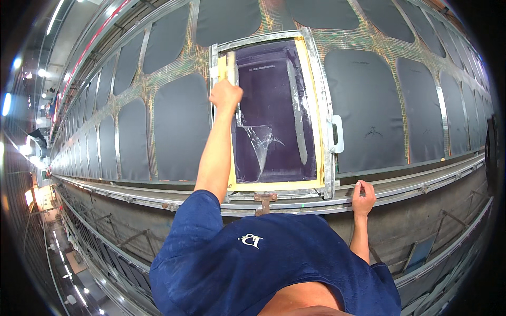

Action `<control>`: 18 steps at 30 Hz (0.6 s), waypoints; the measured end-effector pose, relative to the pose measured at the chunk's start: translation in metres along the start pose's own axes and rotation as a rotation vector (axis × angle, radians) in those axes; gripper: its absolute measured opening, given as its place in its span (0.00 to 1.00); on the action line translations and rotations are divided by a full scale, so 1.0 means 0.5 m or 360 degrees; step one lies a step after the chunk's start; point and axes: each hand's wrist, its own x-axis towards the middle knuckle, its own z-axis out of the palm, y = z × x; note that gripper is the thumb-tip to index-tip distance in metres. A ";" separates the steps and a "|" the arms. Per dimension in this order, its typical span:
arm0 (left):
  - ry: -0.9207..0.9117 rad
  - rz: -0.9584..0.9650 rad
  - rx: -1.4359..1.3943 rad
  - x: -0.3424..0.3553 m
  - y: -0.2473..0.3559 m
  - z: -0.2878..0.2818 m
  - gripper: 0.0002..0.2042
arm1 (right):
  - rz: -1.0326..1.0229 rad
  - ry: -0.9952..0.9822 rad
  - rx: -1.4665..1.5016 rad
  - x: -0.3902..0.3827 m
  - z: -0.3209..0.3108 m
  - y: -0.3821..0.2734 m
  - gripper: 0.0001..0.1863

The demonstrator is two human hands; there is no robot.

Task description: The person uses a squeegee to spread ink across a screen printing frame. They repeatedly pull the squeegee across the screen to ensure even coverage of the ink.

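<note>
In front of me a screen-printing frame [326,131] with metal sides lies on the long table. Yellow tape [279,186] lines the inner edges of its dark purple mesh [263,97]. Streaks of clear, wet-looking ink [258,142] mark the mesh at its lower left and along its right part. My left hand [226,96] is closed around a pale squeegee [231,66], which stands lengthwise along the frame's left side. My right hand [363,197] hovers by the table's near rail, apart from the frame, its fingers curled; whether they hold anything is hidden.
Dark cut panels [361,105] cover the table on both sides, with ink-streaked strips between them. A metal rail [390,185] runs along the near edge, with a rusty bracket [265,199] below the frame. A white handle [337,134] juts from the frame's right side.
</note>
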 end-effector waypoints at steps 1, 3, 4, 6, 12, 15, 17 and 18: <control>-0.0043 0.0024 -0.0017 -0.024 0.009 0.007 0.17 | 0.0092 -0.0045 0.0016 0.006 0.001 0.004 0.07; -0.0125 0.0185 -0.0086 -0.070 0.016 0.024 0.19 | 0.0279 -0.0119 0.0041 0.022 0.009 0.005 0.09; -0.0148 0.0334 -0.0148 -0.081 0.012 0.024 0.20 | 0.0306 -0.0069 0.0035 0.055 0.011 -0.028 0.11; -0.0259 0.0681 -0.0130 -0.097 -0.018 0.009 0.15 | -0.0011 0.0003 -0.0017 0.142 0.019 -0.106 0.12; -0.0205 0.1711 -0.0250 0.095 -0.052 0.011 0.08 | -0.0946 -0.0474 0.0299 0.468 0.210 -0.445 0.23; -0.0110 0.1756 -0.0237 0.202 0.003 0.016 0.08 | -0.1343 -0.0800 0.0061 0.613 0.374 -0.544 0.28; -0.0120 0.1733 -0.0240 0.262 0.037 0.014 0.10 | -0.1244 -0.1125 -0.0226 0.704 0.473 -0.583 0.29; -0.0198 0.1644 -0.0252 0.284 0.048 0.011 0.11 | -0.1164 -0.1229 -0.0409 0.735 0.509 -0.603 0.26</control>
